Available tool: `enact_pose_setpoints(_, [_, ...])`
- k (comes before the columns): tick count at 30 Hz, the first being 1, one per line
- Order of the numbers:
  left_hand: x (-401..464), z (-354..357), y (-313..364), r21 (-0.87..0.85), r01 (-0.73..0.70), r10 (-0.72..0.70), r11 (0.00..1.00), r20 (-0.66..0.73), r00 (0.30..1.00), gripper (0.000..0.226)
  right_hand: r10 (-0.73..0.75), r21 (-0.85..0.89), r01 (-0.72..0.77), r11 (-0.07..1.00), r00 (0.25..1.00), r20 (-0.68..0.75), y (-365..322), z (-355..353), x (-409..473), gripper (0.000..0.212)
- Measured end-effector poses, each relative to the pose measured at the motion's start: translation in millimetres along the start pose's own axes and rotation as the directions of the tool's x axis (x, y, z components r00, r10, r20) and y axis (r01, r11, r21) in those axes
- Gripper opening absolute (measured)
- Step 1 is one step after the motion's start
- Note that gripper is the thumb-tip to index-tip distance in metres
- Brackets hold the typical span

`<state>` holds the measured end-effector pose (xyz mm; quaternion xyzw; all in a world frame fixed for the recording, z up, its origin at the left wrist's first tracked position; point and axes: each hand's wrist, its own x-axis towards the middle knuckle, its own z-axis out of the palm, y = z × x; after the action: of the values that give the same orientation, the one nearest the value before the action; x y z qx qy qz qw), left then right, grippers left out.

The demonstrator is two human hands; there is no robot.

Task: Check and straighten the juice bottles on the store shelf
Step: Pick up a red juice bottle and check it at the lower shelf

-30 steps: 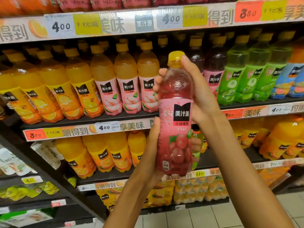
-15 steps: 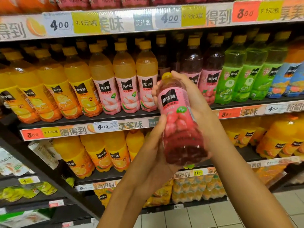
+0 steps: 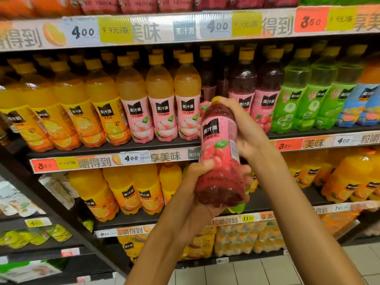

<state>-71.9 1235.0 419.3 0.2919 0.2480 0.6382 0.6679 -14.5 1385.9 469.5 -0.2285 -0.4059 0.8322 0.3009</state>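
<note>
Red grape juice bottle (image 3: 221,155) held in air, in front of shelf (image 3: 115,160); long axis tilted, cap end up and away toward shelf, base toward viewer; left hand (image 3: 197,182) curled round lower body, thumb across label front; right hand (image 3: 244,130) wrapped round shoulder and neck from right side, cap (image 3: 216,99) mostly hidden under fingertips; likely slot: gap just beyond right fingers, beside dark red bottles (image 3: 267,95); right hand nearer gap; bottle needs righting before going back
</note>
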Motion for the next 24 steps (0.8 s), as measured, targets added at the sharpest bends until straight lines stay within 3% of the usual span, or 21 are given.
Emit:
enact_pose_setpoints(4, [4.6,-14.2,1.4,0.353,-0.057,0.118,0.934,-0.154,0.981,0.054,-0.248,-0.124,0.246,0.961,0.969,-0.008,-14.2,-0.1,-11.0,0.016])
enact_pose_setpoints(8, [11.4,-19.3,1.8,0.648,-0.089,0.224,0.756,-0.13,0.966,0.037,-0.475,-0.371,0.468,0.802,0.876,0.08,-10.7,3.2,-25.8,0.007])
enact_pose_setpoints(12, [19.3,-23.4,-6.1,0.69,-0.169,0.318,0.704,-0.094,0.943,0.041,-0.546,-0.451,0.542,0.709,0.827,0.134,-6.3,6.8,-35.1,0.021])
enact_pose_setpoints(15, [23.3,-31.9,-5.9,0.707,-0.253,0.408,0.661,-0.056,0.911,0.042,-0.568,-0.455,0.617,0.641,0.781,0.26,-4.2,1.7,-45.7,0.033])
enact_pose_setpoints(17, [25.4,-38.3,-0.3,0.746,-0.275,0.482,0.606,-0.069,0.874,0.055,-0.552,-0.451,0.658,0.603,0.752,0.36,-0.3,-5.1,-53.6,0.039])
enact_pose_setpoints(21, [29.5,-54.5,7.0,0.858,-0.299,0.615,0.419,-0.025,0.788,0.072,-0.514,-0.344,0.716,0.607,0.685,0.517,8.3,-11.2,-66.0,0.04])
enact_pose_setpoints(24, [31.8,-59.4,4.7,0.858,-0.34,0.655,0.384,0.006,0.756,0.071,-0.491,-0.329,0.777,0.536,0.604,0.628,8.2,-7.9,-73.8,0.036])
